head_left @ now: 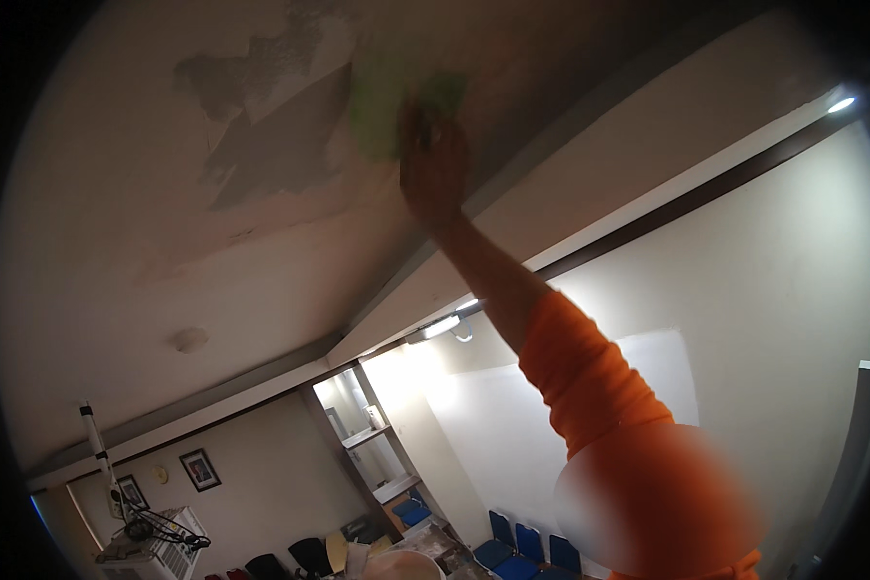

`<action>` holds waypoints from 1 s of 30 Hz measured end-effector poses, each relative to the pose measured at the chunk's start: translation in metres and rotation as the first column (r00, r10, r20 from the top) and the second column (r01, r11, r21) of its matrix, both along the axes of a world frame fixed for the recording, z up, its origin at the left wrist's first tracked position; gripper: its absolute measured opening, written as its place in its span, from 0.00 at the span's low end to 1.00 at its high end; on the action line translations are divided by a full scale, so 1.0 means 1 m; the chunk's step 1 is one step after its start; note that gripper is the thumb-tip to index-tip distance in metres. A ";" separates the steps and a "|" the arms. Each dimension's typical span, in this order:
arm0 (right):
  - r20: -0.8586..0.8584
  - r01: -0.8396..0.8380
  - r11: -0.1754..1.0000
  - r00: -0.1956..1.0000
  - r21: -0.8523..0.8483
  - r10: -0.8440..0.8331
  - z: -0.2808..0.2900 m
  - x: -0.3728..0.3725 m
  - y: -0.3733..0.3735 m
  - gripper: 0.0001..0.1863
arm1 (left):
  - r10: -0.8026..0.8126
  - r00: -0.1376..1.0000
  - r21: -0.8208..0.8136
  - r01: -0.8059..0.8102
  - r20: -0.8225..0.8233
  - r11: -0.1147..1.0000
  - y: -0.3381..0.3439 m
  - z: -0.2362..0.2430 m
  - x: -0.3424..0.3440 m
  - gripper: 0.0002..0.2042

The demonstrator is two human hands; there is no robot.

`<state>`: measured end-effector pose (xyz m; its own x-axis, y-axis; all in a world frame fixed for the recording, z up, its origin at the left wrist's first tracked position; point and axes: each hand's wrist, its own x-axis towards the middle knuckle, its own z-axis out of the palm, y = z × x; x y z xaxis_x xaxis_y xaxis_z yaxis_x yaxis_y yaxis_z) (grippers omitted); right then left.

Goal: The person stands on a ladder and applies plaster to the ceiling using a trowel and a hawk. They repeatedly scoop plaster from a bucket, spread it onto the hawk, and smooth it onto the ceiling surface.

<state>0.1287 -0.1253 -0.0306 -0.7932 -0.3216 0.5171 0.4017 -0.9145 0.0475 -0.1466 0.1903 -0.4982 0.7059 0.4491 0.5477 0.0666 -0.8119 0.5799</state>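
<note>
I see one raised hand [433,164] pressed up at the off-white plastered ceiling [116,271], its arm in a bright orange sleeve [590,382] that climbs from the lower right. Which hand it is I cannot tell for sure; from where the arm enters I take it for the right one. The other hand is nowhere in the picture. The fingers [423,121] are curled closed over the lower edge of a soft pale-green pad, perhaps a sponge or cloth [387,101], held flat against the ceiling. The pad is blurred, so its true shape and material are hard to make out, and the fingers hide its near edge. Just left of the fingers, a ragged grey patch of bare ceiling [271,145] shows where the paint has come away. Well below the fingers, a blurred area covers the body under the sleeve. Far beneath, blue chairs [527,551] stand along a white wall, partly cut off by the frame.
</note>
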 end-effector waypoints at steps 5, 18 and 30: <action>-0.156 -0.201 0.973 0.971 -0.112 0.183 -0.057 0.003 0.001 0.30 | 0.103 0.993 -0.066 -0.107 -0.066 0.992 -0.002 -0.008 -0.005 0.22; 0.069 -0.058 0.987 0.996 0.151 0.048 0.000 -0.046 -0.038 0.25 | 0.010 0.998 -0.118 -0.003 0.063 0.993 -0.004 -0.010 0.001 0.19; -0.095 -0.148 0.985 0.986 -0.086 0.140 -0.064 0.004 0.006 0.32 | 0.093 0.991 -0.126 -0.081 0.091 0.989 -0.017 -0.005 -0.006 0.21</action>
<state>0.1327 -0.1195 -0.0951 -0.6920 -0.3764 0.6161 0.5352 -0.8401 0.0879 -0.1524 0.1737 -0.5034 0.6074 0.5741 0.5490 0.0728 -0.7284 0.6812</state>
